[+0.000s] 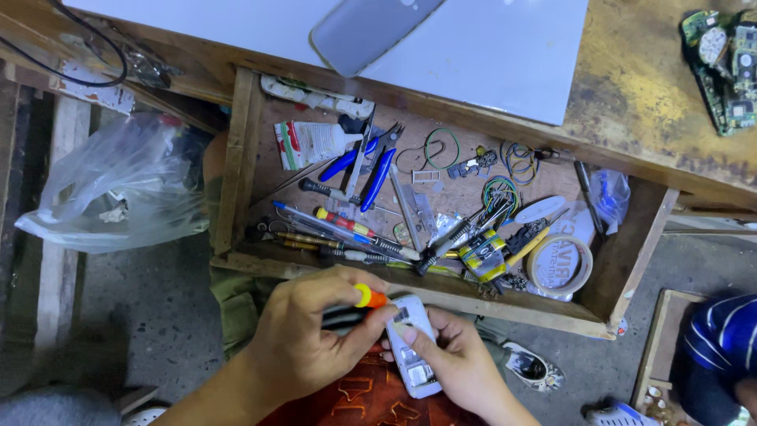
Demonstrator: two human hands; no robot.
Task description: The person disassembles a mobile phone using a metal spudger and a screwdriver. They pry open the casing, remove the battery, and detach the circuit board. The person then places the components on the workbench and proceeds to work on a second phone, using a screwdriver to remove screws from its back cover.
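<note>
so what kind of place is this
Probably a small phone or electronics repair bench: an open wooden drawer crammed with screwdrivers and pliers, bare circuit boards on the worktop, and a small white phone held open under a screwdriver.

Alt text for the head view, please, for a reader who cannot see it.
The left hand holds a screwdriver with a yellow-orange cap against a small white phone held in the right hand. An open wooden drawer above holds pliers, screwdrivers, wires and tape.

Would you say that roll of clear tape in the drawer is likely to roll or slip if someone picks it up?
The tape roll lies flat in the wooden drawer, so it probably won't roll. It is an open ring, likely light and easy to hook. Tools crowd its left side, so it may snag.
</note>
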